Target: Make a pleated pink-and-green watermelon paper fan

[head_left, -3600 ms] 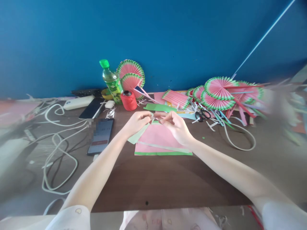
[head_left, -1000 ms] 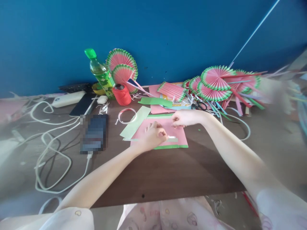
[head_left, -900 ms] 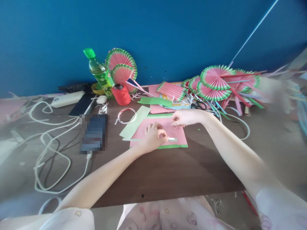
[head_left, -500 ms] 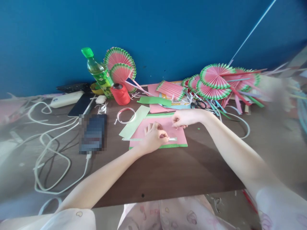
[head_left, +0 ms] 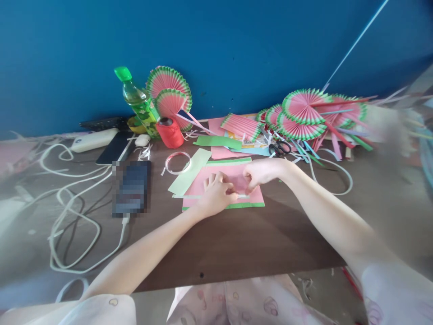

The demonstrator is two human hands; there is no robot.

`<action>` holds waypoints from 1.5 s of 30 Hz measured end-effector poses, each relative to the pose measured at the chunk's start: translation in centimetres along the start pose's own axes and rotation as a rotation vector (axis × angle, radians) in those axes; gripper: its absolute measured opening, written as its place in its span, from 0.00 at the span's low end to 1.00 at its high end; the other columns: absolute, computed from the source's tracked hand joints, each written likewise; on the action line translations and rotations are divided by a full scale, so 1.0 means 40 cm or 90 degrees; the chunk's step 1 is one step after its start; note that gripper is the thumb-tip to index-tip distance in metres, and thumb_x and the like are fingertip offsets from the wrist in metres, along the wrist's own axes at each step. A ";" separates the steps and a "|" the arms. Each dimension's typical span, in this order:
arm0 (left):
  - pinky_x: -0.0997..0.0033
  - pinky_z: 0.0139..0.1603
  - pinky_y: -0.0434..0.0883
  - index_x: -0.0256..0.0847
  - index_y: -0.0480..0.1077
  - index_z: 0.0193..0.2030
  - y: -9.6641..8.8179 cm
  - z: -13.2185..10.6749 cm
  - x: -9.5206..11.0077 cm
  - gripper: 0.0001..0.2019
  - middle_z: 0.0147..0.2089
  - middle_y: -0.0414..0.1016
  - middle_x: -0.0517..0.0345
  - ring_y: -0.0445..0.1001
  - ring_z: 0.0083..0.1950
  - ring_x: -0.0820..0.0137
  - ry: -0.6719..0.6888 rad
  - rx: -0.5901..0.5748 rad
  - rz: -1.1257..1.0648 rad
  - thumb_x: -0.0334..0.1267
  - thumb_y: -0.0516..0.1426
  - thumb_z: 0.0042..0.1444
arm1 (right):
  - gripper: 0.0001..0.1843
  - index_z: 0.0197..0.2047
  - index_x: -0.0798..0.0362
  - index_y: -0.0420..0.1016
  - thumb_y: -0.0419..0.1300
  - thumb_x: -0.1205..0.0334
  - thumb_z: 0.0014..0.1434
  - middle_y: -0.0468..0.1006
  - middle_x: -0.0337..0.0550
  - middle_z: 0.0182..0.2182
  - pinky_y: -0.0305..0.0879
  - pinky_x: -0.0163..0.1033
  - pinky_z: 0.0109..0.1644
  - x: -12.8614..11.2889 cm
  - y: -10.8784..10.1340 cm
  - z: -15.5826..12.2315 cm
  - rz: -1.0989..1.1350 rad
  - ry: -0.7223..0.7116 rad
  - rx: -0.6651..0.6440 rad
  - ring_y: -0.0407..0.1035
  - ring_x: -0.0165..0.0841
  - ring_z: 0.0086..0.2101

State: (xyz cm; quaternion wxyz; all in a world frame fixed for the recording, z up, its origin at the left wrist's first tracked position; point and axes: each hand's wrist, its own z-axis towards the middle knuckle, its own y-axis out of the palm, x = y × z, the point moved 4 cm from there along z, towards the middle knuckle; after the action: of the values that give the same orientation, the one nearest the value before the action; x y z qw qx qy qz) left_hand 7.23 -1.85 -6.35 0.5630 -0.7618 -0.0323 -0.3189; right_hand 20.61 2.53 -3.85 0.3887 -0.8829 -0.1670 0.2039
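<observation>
Head view: at the centre of the frame, a pink sheet (head_left: pixel 233 174) edged in green along its top and bottom lies flat on the dark brown surface (head_left: pixel 257 243). A thin pale strip (head_left: pixel 242 196) runs across the lower part of this sheet, its left end poking out past the left edge. The left hand (head_left: pixel 216 194) rests over that strip, fingers bent and spread a little, thumb and forefinger drawn narrow at the strip's right part. Just to its right, the right hand (head_left: pixel 264 172) is curled, its fingertips bunched down near the strip's right end. Those fingertips are small and partly hidden, so I cannot tell whether either hand grips the strip or only touches it.

Left of the sheet, a pale green paper piece (head_left: pixel 191 171) slants under its corner or beside it, with a tape ring (head_left: pixel 176 173) next to it. Toward the upper left are a red spool (head_left: pixel 171 134), a green-capped bottle (head_left: pixel 142 108) and two round pleated fans (head_left: pixel 169 101). Scissors (head_left: pixel 282 148) lie right of centre, below a pile of similar fans (head_left: pixel 301 126) at the upper right.
</observation>
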 end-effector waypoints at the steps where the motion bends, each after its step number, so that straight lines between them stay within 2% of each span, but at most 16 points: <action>1: 0.55 0.55 0.56 0.44 0.72 0.28 0.000 0.000 0.000 0.06 0.44 0.60 0.56 0.57 0.51 0.61 -0.001 0.002 0.002 0.40 0.55 0.49 | 0.25 0.18 0.52 0.59 0.58 0.38 0.43 0.58 0.34 0.15 0.44 0.36 0.23 -0.004 0.001 0.002 -0.010 0.007 0.000 0.53 0.27 0.18; 5: 0.56 0.54 0.56 0.44 0.71 0.28 0.001 0.001 0.000 0.07 0.44 0.60 0.56 0.57 0.51 0.61 0.007 0.001 0.006 0.41 0.55 0.50 | 0.27 0.16 0.52 0.57 0.58 0.37 0.42 0.57 0.35 0.14 0.43 0.36 0.23 -0.016 0.006 0.004 -0.027 0.039 -0.003 0.53 0.27 0.18; 9: 0.56 0.55 0.55 0.43 0.71 0.29 0.000 0.003 0.000 0.09 0.45 0.60 0.56 0.56 0.51 0.61 0.012 -0.002 0.007 0.44 0.55 0.51 | 0.26 0.18 0.52 0.59 0.59 0.37 0.41 0.62 0.37 0.17 0.47 0.36 0.24 -0.022 0.006 0.004 -0.045 0.071 0.026 0.58 0.29 0.20; 14: 0.56 0.55 0.55 0.41 0.71 0.27 -0.011 0.002 0.001 0.11 0.46 0.61 0.56 0.57 0.51 0.61 0.002 -0.034 0.002 0.45 0.54 0.51 | 0.25 0.21 0.52 0.62 0.60 0.37 0.40 0.65 0.39 0.20 0.51 0.36 0.26 -0.024 0.006 0.001 -0.054 0.099 0.022 0.63 0.33 0.25; 17: 0.58 0.54 0.56 0.40 0.69 0.25 -0.020 0.002 0.004 0.10 0.46 0.61 0.56 0.57 0.50 0.61 -0.003 -0.067 -0.003 0.44 0.54 0.50 | 0.25 0.21 0.52 0.61 0.60 0.38 0.40 0.66 0.40 0.21 0.51 0.37 0.26 -0.024 0.003 0.000 -0.055 0.100 0.019 0.63 0.34 0.26; 24: 0.58 0.53 0.58 0.40 0.67 0.24 -0.021 0.010 -0.002 0.12 0.44 0.62 0.55 0.58 0.50 0.60 -0.012 -0.088 0.011 0.45 0.54 0.50 | 0.23 0.22 0.52 0.63 0.62 0.40 0.40 0.65 0.39 0.20 0.51 0.36 0.26 -0.022 0.005 0.001 -0.060 0.106 0.011 0.62 0.33 0.25; 37: 0.59 0.50 0.61 0.39 0.64 0.21 -0.015 0.013 -0.002 0.10 0.41 0.63 0.54 0.60 0.48 0.61 0.022 -0.032 0.067 0.40 0.54 0.48 | 0.23 0.22 0.53 0.65 0.61 0.39 0.40 0.65 0.39 0.19 0.49 0.35 0.26 -0.021 0.005 0.003 -0.061 0.090 0.012 0.63 0.33 0.25; 45: 0.60 0.48 0.64 0.38 0.62 0.20 -0.024 0.020 -0.012 0.11 0.39 0.62 0.55 0.63 0.45 0.63 0.054 -0.032 0.059 0.40 0.57 0.48 | 0.24 0.19 0.52 0.61 0.63 0.40 0.38 0.64 0.39 0.18 0.48 0.36 0.25 -0.019 0.007 0.007 -0.052 0.084 0.021 0.62 0.33 0.24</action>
State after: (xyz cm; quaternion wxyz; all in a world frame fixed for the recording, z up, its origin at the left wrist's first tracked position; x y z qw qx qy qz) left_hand 6.80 -0.67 -5.93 0.5589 -0.7621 0.0346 -0.3251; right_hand 19.88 2.17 -4.06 0.4216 -0.8801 -0.1737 0.1321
